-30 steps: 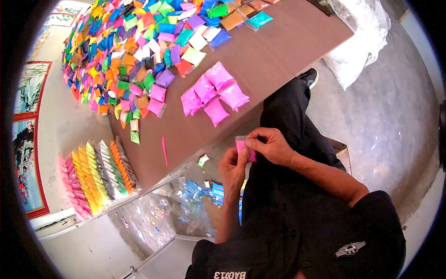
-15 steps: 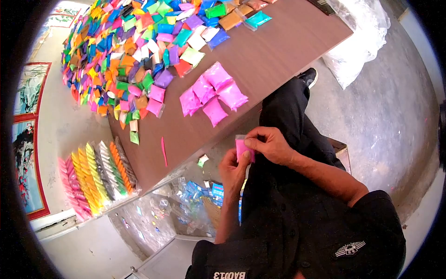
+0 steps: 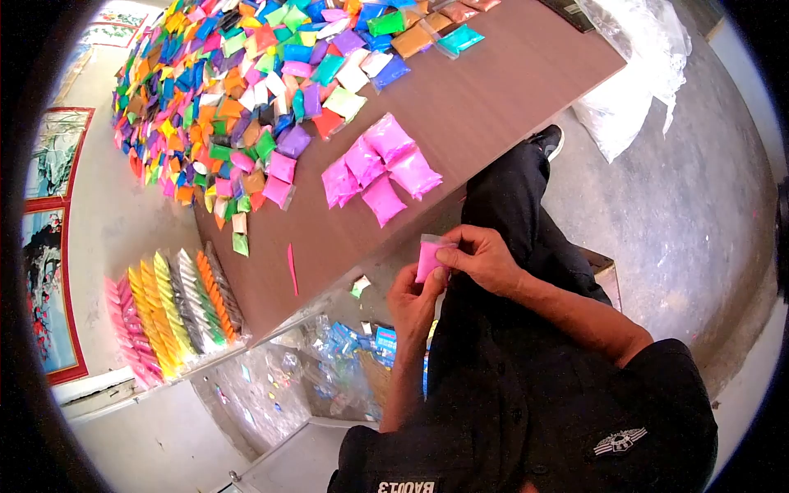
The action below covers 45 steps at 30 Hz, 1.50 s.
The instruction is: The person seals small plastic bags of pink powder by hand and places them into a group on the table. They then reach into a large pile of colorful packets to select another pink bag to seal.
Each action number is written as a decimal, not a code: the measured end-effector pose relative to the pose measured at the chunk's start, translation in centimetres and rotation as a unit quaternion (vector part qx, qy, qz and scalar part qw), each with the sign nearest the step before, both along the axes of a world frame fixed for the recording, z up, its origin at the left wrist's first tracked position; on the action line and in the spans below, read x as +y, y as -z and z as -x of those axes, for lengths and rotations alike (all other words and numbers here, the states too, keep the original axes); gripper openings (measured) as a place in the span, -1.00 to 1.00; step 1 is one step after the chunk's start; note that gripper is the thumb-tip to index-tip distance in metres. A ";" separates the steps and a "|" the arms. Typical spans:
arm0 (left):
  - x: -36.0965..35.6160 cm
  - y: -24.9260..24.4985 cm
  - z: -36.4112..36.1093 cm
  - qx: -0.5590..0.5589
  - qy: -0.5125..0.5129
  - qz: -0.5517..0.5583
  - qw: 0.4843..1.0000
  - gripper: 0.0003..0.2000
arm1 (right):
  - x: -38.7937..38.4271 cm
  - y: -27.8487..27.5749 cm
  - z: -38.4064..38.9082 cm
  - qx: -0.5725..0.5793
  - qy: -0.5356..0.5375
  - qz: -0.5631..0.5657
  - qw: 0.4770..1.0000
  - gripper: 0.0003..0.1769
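Both my hands hold a small pink packet (image 3: 428, 259) in clear plastic, just off the table's front edge and above my lap. My left hand (image 3: 413, 297) grips its lower end between thumb and fingers. At the upper right side, my right hand (image 3: 483, 256) pinches the packet near its clear top edge. On the table nearby lies a cluster of several larger pink packets (image 3: 382, 200). A thin pink plastic stick (image 3: 292, 269) rests farther left on the tabletop.
A big heap of small coloured packets (image 3: 238, 107) covers the far left of the brown table (image 3: 493, 99). Twisted coloured packs (image 3: 168, 316) stand at the table's left edge. White plastic bags (image 3: 616, 115) sit at the right. Plastic wrappers (image 3: 345, 353) lie below the table.
The pink packet has tilted slightly, and its clear top edge now slants toward my right hand. My right fingers have shifted a little along that edge. Both hands keep their hold.
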State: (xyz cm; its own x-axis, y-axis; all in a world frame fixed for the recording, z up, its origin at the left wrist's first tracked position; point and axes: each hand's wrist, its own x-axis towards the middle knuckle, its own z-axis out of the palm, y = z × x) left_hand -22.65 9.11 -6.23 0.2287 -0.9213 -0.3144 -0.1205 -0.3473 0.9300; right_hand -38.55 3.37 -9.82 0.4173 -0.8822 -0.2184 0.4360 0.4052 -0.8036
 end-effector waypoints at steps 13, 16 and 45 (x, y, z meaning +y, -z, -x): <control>-0.6 -2.1 -2.7 -0.028 -0.032 0.061 0.997 -0.79 | -1.3 -1.8 2.6 0.039 0.021 0.014 0.999 -0.82; -1.8 -3.3 -7.3 -0.185 -0.123 0.112 0.969 -0.80 | -3.8 -3.4 5.6 0.089 0.102 0.073 0.988 -0.83; -1.9 -4.8 -21.9 -0.403 -0.144 0.139 0.893 -0.92 | -6.6 -5.8 -17.6 0.306 0.007 0.520 0.798 -0.55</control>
